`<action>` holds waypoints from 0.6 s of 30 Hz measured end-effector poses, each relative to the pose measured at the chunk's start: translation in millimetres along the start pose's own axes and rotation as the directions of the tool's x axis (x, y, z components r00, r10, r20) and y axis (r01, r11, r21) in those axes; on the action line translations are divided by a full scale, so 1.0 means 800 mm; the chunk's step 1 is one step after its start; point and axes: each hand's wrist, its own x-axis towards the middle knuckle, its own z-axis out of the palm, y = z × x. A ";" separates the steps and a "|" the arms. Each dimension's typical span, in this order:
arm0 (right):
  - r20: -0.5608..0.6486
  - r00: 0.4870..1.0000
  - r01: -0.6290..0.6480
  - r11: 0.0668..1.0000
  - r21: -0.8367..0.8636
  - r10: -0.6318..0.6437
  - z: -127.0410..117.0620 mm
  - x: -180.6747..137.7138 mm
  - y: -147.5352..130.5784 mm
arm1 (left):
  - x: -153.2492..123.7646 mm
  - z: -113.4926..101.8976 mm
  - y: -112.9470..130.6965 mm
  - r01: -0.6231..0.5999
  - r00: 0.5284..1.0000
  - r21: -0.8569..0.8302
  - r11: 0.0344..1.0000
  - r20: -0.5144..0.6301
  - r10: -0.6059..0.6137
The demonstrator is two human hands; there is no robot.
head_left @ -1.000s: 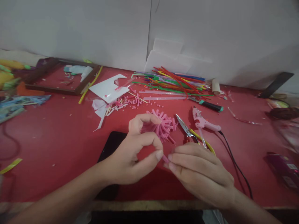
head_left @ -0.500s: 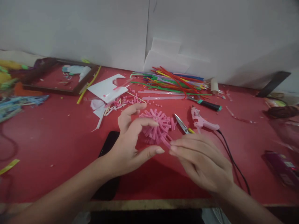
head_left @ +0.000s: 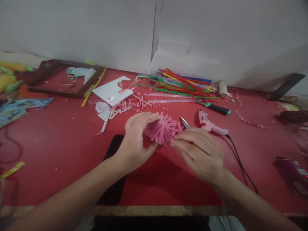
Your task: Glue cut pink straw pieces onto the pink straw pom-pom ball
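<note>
Dim, hazy; soft shadow below hands; edges blurred.

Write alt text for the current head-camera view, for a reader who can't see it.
A person's left hand curves around the left side of a round, spiky pink cluster of strips at a red tabletop, while the right hand pinches at the cluster's right edge. A pink glue gun lies to the right; a bundle of thin, multicoloured stems lies behind.

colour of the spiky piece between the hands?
The spiky piece is pink; best seen in the head view.
</note>
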 end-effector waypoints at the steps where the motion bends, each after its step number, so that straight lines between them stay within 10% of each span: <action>1: 0.013 1.000 -0.002 1.000 -0.008 0.002 -0.002 0.003 0.000 | 0.000 0.000 0.000 0.009 1.000 -0.003 1.000 0.006 -0.009; 18: 0.125 0.991 -0.044 0.999 0.022 0.041 0.005 0.013 0.009 | 0.000 0.000 0.002 0.004 1.000 -0.016 1.000 0.014 -0.004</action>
